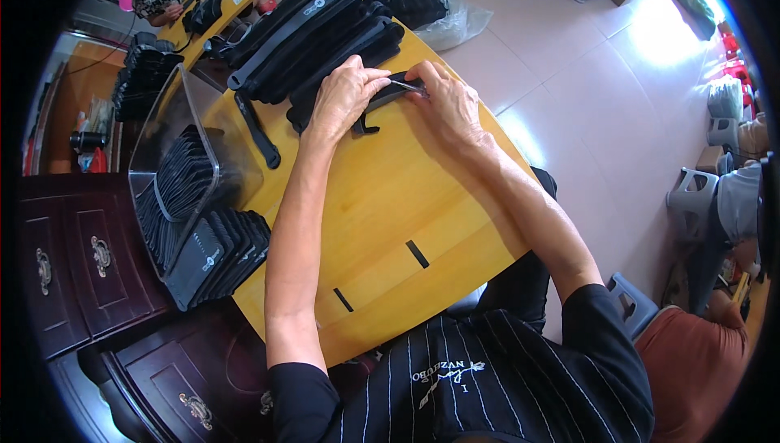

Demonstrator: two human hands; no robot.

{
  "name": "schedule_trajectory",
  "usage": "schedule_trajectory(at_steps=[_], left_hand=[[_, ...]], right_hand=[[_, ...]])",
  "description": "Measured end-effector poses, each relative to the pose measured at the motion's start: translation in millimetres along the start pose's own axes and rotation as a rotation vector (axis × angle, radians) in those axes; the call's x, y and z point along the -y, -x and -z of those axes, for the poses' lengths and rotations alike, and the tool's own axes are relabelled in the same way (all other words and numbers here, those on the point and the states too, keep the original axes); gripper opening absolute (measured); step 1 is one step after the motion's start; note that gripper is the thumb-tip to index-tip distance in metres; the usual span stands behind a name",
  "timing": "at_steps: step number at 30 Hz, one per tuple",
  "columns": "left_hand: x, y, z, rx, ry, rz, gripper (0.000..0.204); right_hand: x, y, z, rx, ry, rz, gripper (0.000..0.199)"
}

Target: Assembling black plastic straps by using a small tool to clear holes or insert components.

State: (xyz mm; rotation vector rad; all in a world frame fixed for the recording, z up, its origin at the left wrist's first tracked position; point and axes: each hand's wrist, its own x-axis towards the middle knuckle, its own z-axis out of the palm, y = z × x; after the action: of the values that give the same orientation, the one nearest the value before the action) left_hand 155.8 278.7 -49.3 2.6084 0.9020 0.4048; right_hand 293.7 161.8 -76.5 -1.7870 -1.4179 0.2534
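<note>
At the far end of the yellow table (366, 199), both hands are closed on one black fabric piece (384, 99). My left hand (341, 102) pinches it near the top edge, its fingertips reaching toward the right. My right hand (448, 103) grips the other end, thumb and fingers pressed together. A thin pale edge shows between the fingertips; what it is I cannot make out. A short black tab hangs from the piece onto the wood beside my left wrist. Just beyond my left hand lies a pile of black and grey padded fabric pieces (317, 37).
A loose black strap (258, 130) lies left of my left forearm. Along the left edge stand a clear plastic bin (213, 146) of black pieces and a stack of flat black pieces (215, 252). Two dark strips (417, 254) mark the near tabletop. Other people sit at far left and right.
</note>
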Motion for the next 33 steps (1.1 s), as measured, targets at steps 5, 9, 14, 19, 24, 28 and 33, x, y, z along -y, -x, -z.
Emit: schedule_trajectory(at_steps=[5,9,14,19,24,28,33], left_hand=[[-0.4,-6.0,0.5,0.015,0.017,0.067,0.016],[-6.3,-7.4,-4.2,-0.020,-0.041,0.089,0.014],[-8.9,-6.1,-8.0,-0.061,-0.005,0.055,0.014],[-0.5,-2.8,-8.2,-0.083,0.034,0.000,0.016],[4.3,-7.6,-1.6,0.092,0.097,-0.048,0.023],[-3.1,-8.7,-2.5,0.137,0.112,0.004,0.021],[-8.4,-6.2,-6.7,0.060,0.053,0.050,0.018]], right_hand=[[-0.1,3.1,-3.6,-0.057,0.070,0.075,0.016],[0.8,3.6,-6.9,-0.025,0.194,0.083,0.011],[0.0,8.5,-4.9,-0.009,0.240,0.123,0.011],[-7.5,-3.0,4.2,0.052,0.154,0.167,0.020],[-13.3,-7.0,5.6,0.152,0.183,0.197,0.021],[-15.9,-7.3,-0.2,0.144,0.269,0.208,0.019],[-11.3,-3.1,-5.0,0.123,0.326,0.238,0.020]])
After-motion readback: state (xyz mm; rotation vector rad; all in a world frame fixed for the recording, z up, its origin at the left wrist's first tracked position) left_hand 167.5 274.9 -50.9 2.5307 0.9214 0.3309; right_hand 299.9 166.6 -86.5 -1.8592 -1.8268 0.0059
